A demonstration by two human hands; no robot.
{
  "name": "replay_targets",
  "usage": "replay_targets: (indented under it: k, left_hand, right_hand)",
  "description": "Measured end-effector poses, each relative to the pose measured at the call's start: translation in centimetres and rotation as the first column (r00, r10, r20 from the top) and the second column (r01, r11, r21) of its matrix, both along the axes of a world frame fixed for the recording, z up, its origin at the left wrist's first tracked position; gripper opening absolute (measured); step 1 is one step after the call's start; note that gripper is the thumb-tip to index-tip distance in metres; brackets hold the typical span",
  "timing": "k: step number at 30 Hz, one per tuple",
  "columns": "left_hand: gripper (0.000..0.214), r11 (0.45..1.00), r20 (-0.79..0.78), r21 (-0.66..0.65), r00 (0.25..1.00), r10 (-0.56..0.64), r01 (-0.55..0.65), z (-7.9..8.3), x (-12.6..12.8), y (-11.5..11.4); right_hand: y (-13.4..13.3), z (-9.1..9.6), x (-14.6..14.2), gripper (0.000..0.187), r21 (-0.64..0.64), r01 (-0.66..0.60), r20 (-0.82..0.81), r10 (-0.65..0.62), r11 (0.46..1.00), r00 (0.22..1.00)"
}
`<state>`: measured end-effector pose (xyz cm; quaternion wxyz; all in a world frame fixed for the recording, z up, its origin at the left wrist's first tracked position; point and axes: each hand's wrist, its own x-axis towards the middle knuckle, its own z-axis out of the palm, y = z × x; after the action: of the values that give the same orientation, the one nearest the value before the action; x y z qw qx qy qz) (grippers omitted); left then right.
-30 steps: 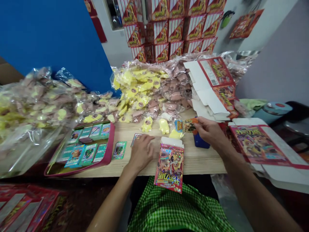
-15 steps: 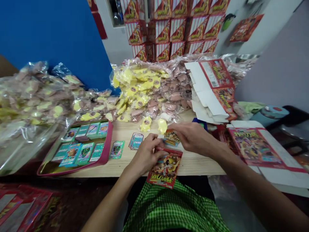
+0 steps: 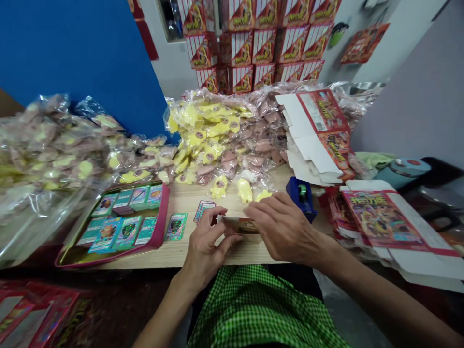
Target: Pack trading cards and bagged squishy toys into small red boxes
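Between my hands, close above the front of the wooden table, is a small printed packet [image 3: 247, 225], seen at a steep slant with a pale part at its left and a brown pattern at its right. My left hand [image 3: 208, 241] grips its left end, thumb and fingers curled round it. Over its right end lies my right hand [image 3: 281, 227], which covers much of it; its fingertips are bent down on the packet. Just behind my left hand is a small stack of cards [image 3: 203, 209], partly covered. A single green card [image 3: 176, 226] lies further left.
A pink-rimmed tin [image 3: 165, 212] of card stacks stands at left. Bagged yellow and pink toys [image 3: 217, 140] are heaped behind. At right are a blue tape dispenser [image 3: 302, 198], a flattened box [image 3: 311, 135] and a printed carton [image 3: 384, 217]. Stacked red boxes [image 3: 264, 46] line the wall.
The red front of the packet has gone from view, and a pale and brown side shows instead. My right hand has come down and forward over it, uncovering the tape dispenser.
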<state>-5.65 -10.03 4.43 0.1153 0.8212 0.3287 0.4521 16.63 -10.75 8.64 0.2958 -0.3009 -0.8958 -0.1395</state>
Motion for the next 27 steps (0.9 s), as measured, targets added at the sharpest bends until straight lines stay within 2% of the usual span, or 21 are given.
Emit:
replay_targets:
  k: [4, 7, 9, 10, 12, 15, 17, 19, 22, 25, 27]
  left_hand:
    - [0.009, 0.996, 0.007, 0.084, 1.000, -0.013, 0.013, -0.9, -0.1, -1.6]
    - [0.026, 0.989, 0.026, 0.143, 0.999, -0.026, 0.022, -1.4, -0.1, -2.2]
    - [0.038, 0.985, 0.032, 0.172, 0.999, -0.039, 0.033, -1.6, 0.0, -2.2]
    - [0.041, 0.982, 0.033, 0.183, 0.999, -0.043, 0.036, -1.6, 0.1, -2.2]
    - [0.044, 0.983, 0.041, 0.181, 0.998, -0.045, 0.037, -1.8, 0.2, -1.9]
    - [0.054, 0.991, 0.165, 0.132, 0.985, -0.058, 0.036, -2.8, 0.5, -1.4]
    - [0.061, 0.996, 0.289, 0.077, 0.956, -0.058, 0.037, -3.8, 0.7, -0.9]
    - [0.063, 0.999, 0.365, 0.036, 0.931, -0.031, 0.019, -4.7, 1.0, -0.4]
    - [0.055, 0.996, 0.322, 0.066, 0.946, 0.035, -0.059, -5.1, 1.2, 0.4]
    - [0.034, 0.988, 0.229, 0.125, 0.972, 0.058, -0.088, -4.3, 1.2, 1.0]
    - [0.021, 0.994, 0.225, 0.086, 0.973, 0.043, -0.064, -3.4, 1.3, 1.2]
  right_hand:
    - [-0.9, -1.4, 0.8, 0.027, -0.178, -0.017, -0.232, -0.026, 0.984, 0.972]
    - [-2.0, -1.2, 1.3, 0.044, -0.353, -0.063, -0.256, -0.032, 0.934, 0.966]
    - [-2.7, -1.0, 1.7, 0.053, -0.422, -0.115, -0.293, -0.015, 0.899, 0.956]
    - [-3.0, -1.0, 2.0, 0.052, -0.423, -0.141, -0.342, -0.014, 0.895, 0.940]
    - [-3.5, -1.3, 2.5, 0.041, -0.355, -0.148, -0.450, -0.030, 0.923, 0.892]
    - [-4.1, -2.7, 2.6, 0.027, -0.248, -0.064, -0.449, -0.056, 0.967, 0.892]
    - [-4.2, -4.2, 2.3, 0.034, -0.246, -0.047, -0.419, -0.063, 0.968, 0.906]
    - [-4.0, -5.6, 1.8, 0.050, -0.258, -0.064, -0.514, -0.080, 0.964, 0.854]
    - [-3.2, -7.0, 1.3, 0.053, -0.229, -0.061, -0.624, -0.098, 0.971, 0.775]
    - [-1.8, -7.1, 1.3, 0.042, -0.139, -0.001, -0.542, -0.076, 0.990, 0.837]
    - [-1.0, -6.6, 1.5, 0.036, -0.087, 0.036, -0.485, -0.074, 0.996, 0.871]
